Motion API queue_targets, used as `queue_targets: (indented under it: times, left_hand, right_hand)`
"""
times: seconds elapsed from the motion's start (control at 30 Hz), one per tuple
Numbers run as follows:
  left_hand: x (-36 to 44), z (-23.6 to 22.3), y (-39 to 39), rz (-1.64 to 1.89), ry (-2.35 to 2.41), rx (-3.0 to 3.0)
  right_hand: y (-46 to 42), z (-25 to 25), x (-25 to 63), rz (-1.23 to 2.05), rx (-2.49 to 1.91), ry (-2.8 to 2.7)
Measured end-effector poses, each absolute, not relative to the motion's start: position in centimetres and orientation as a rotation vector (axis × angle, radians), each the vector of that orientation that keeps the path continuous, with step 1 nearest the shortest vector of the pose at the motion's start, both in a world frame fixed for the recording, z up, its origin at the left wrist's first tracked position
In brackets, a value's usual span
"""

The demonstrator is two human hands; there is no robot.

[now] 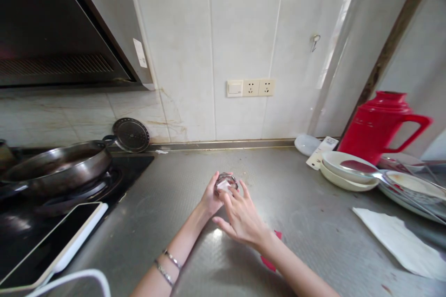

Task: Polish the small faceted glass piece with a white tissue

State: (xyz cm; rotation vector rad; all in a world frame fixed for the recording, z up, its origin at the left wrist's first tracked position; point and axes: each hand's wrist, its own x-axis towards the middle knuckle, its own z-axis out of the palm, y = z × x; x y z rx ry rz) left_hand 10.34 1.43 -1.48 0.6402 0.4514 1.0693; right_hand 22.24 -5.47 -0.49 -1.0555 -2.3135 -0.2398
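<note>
My left hand [210, 199] is wrapped round a small clear glass [226, 182] held just above the steel counter [296, 222] at its middle. My right hand [241, 217] reaches in beside it, fingers spread and tips touching the glass's near side. Two thin bracelets [167, 264] sit on my left wrist. A red scrap [269, 262] lies on the counter under my right forearm.
A dark wok [55, 163] rests on the stove at left, a round lid [131, 135] leaning on the wall behind it. A tablet [52, 241] lies at the front left. At right stand a red jug [379, 125], stacked plates [344, 172] with a ladle, and a white cloth [400, 241].
</note>
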Motion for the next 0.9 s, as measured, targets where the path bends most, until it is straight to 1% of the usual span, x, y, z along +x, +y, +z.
queue_targets:
  times: [0.27,0.37,0.57,0.77,0.9]
  left_hand:
    - [10.84,-1.89,1.05,1.022,0.476,0.645]
    - [10.9,-1.75,1.03,1.025,0.45,0.641]
    - [10.63,-1.44,1.28,1.077,0.483,0.662]
    - [10.94,-1.7,1.14,1.052,0.457,0.653]
    - [10.77,-1.54,1.26,1.098,0.414,0.588]
  right_hand:
    - [-5.45,-0.79,21.77,-0.426,-1.067,-2.304]
    - [-5.38,-0.68,21.76,-0.412,-1.084,-2.252]
    - [-5.21,-1.09,22.14,-0.309,-0.946,-2.322]
    - [-5.1,-1.05,22.1,-0.373,-1.008,-2.295]
    - [-5.12,-0.87,21.76,-0.413,-1.03,-2.252]
